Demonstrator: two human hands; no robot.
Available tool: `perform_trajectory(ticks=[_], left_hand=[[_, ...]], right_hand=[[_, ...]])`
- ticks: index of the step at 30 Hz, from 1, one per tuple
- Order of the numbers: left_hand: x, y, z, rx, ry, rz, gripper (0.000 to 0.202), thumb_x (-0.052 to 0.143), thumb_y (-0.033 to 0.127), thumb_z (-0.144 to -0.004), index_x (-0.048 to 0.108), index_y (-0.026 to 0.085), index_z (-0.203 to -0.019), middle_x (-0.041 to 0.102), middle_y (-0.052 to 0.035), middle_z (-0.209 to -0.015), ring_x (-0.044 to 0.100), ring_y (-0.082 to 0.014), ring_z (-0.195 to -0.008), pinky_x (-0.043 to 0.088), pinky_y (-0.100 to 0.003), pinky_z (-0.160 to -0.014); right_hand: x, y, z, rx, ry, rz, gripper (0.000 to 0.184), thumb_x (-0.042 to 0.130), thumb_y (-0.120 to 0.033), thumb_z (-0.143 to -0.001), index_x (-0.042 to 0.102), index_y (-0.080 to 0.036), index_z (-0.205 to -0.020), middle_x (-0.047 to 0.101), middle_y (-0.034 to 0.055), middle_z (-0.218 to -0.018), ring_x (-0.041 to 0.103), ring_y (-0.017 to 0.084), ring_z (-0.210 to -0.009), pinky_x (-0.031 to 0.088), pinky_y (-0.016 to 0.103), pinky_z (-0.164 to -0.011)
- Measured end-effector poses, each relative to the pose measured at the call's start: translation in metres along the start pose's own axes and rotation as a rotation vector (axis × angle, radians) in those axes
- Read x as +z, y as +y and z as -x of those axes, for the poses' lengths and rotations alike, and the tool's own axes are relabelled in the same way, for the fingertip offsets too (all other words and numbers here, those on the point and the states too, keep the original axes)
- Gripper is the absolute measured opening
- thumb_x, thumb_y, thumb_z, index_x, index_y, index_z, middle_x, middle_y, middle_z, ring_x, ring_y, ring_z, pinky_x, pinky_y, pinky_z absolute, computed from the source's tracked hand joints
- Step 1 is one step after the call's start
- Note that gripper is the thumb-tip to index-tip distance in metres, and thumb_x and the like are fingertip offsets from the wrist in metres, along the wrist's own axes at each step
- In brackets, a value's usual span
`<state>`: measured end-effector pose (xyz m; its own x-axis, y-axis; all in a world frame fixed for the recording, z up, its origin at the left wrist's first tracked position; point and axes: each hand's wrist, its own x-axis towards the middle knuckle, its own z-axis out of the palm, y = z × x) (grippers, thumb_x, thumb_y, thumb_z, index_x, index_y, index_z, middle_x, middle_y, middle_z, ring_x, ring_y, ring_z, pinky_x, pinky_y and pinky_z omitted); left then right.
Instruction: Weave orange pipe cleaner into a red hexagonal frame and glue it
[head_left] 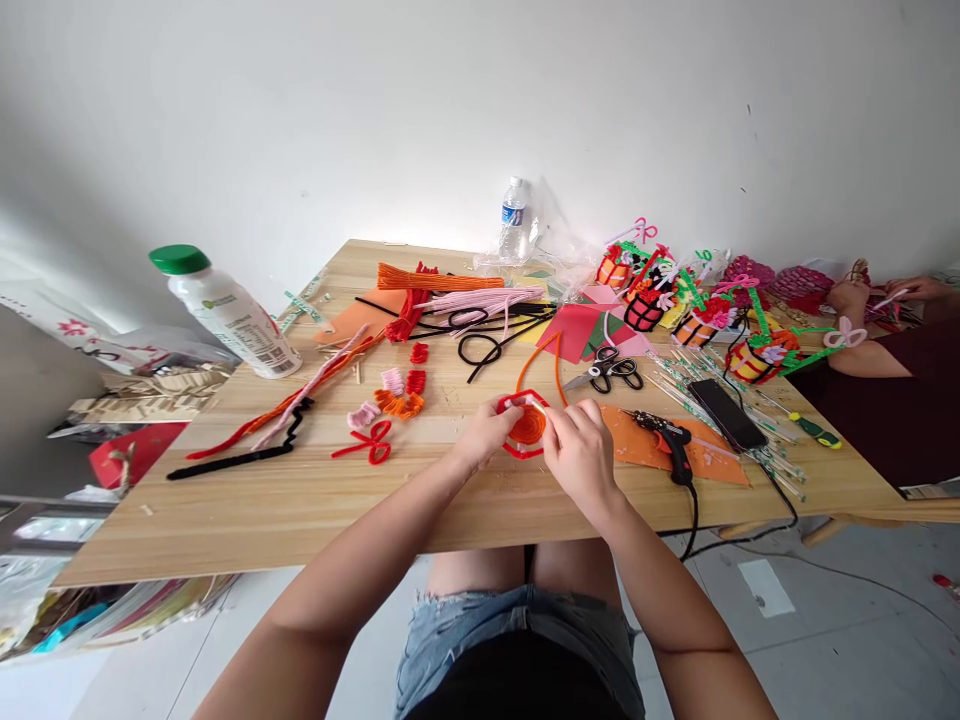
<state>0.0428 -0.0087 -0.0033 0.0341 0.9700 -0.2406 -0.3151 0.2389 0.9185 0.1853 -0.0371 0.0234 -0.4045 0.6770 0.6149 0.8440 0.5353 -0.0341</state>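
Over the near middle of the table, my left hand (pixel 482 436) pinches the left side of a pipe-cleaner piece, an orange spiral disc (pixel 528 427) inside a red angular ring (pixel 514 453). My right hand (pixel 583 452) is closed on its right side, fingers bent at the upper right edge, where a pale strip shows. Two orange pipe-cleaner ends (pixel 556 358) rise behind the piece. Left of my hands lie a red looped pipe cleaner (pixel 373 443) and crimped pieces in orange (pixel 401 404), pink and red. Scissors (pixel 611 370) and a glue gun (pixel 667 440) lie to the right.
A white bottle (pixel 232 315) with a green cap stands at left, a water bottle (pixel 513 220) at the back. Pipe-cleaner bundles (pixel 442 281) lie mid-table. Finished small baskets (pixel 697 325), a phone (pixel 726 415) and a screwdriver (pixel 817 430) are right. Another person's arm (pixel 851 300) reaches in.
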Motion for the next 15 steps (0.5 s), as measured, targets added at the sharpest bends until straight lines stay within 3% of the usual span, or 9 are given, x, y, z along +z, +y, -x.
perform_trajectory(ticks=[15], left_hand=[[-0.0027,-0.0056,-0.0045,0.054,0.026,-0.062,0.025,0.07,0.032,-0.065,0.064,0.014,-0.081,0.061,0.0007,-0.06,0.056,-0.0116,-0.051,0.046,-0.023,-0.049]], right_hand=[[-0.0002,-0.0026,0.0037,0.069,-0.001,0.066,0.019,0.051,-0.01,-0.083,0.065,-0.018,-0.073,0.057,0.0055,-0.062,0.047,0.022,-0.072,0.036,0.032,-0.063]])
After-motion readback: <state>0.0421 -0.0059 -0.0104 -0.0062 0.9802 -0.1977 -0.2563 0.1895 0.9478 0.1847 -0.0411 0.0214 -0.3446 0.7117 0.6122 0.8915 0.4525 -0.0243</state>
